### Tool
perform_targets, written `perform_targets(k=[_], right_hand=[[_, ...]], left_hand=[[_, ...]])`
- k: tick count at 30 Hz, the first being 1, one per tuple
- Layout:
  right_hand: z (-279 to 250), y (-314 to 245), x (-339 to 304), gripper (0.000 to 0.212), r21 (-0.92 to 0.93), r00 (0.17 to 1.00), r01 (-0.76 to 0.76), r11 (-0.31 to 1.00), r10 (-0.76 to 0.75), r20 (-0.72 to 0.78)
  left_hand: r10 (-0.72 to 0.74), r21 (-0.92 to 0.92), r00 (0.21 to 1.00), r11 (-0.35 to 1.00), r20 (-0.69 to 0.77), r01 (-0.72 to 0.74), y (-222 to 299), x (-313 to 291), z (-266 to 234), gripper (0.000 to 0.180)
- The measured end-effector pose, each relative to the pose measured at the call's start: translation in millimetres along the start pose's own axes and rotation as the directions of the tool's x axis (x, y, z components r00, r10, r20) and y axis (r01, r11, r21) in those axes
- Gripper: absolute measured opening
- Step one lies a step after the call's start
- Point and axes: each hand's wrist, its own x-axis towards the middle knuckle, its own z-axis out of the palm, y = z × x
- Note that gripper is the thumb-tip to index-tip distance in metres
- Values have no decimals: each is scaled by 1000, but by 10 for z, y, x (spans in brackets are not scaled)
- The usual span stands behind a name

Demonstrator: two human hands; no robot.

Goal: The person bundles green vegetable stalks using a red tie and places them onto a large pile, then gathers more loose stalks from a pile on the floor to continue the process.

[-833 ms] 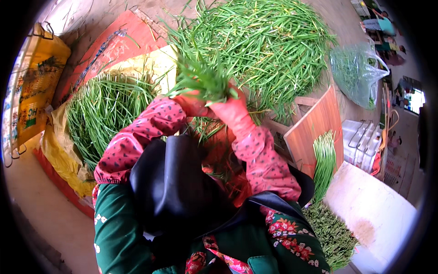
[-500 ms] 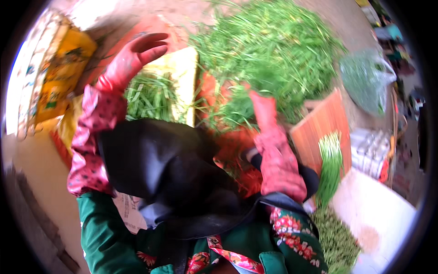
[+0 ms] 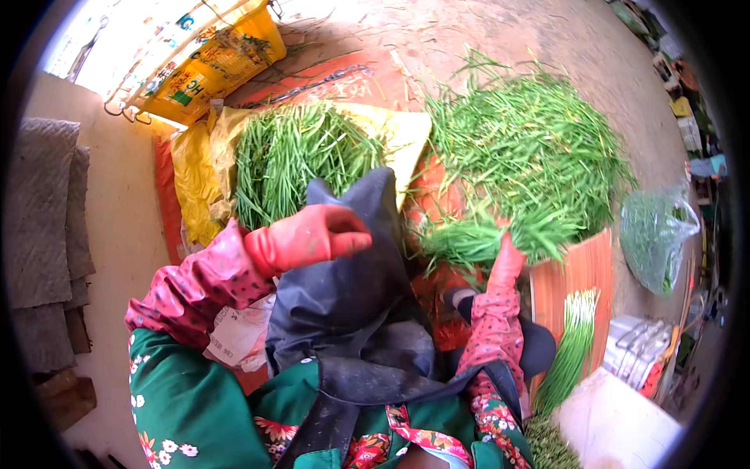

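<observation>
Both my hands wear red rubber gloves with dotted pink sleeves. My left hand (image 3: 312,234) is over the black apron (image 3: 344,281) on my lap, its bent fingers apart from the thumb and nothing between them. A bunch of long green stalks, like garlic chives (image 3: 469,238), is in my right hand (image 3: 506,262); the greens hide part of its fingers. Just beyond lies a big loose heap of green leaves (image 3: 539,148). At the left, a pile of chives (image 3: 301,156) rests on a yellow sheet (image 3: 402,133). A white-ended bunch of chives (image 3: 574,328) lies at the right.
A wooden board (image 3: 578,266) lies under the white-ended bunch. A clear plastic bag with greens (image 3: 656,238) stands to the far right, near a white box (image 3: 617,418). A yellow crate (image 3: 211,66) is at the far left. Grey mats (image 3: 47,211) lie along the left.
My left hand has come down from beside the chives on the yellow sheet to above my lap. The right hand still has greens near the heap. The whole view has shifted.
</observation>
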Motion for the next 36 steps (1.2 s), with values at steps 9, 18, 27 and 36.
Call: perform_targets(k=[9,18,27,36], right_hand=[[203,-672,-1332,36,-73,681,692,718,-617,394],[-372,-1243,-2001,49,-120,630,720,684,-570,528],[523,-363,-1325,33,-413,901,15,911,167,402],[-160,-482,-1044,20,-91,808,-407,909,404,428]], left_hand=[[359,-989,925,-31,121,142,-862,1008,1700,47],[-90,-738,958,619,271,267,-397,300,1437,26],[111,-343,961,939,255,-17,-1435,-927,659,35],[-163,-416,982,890,96,188,-2078,-1793,968,34]])
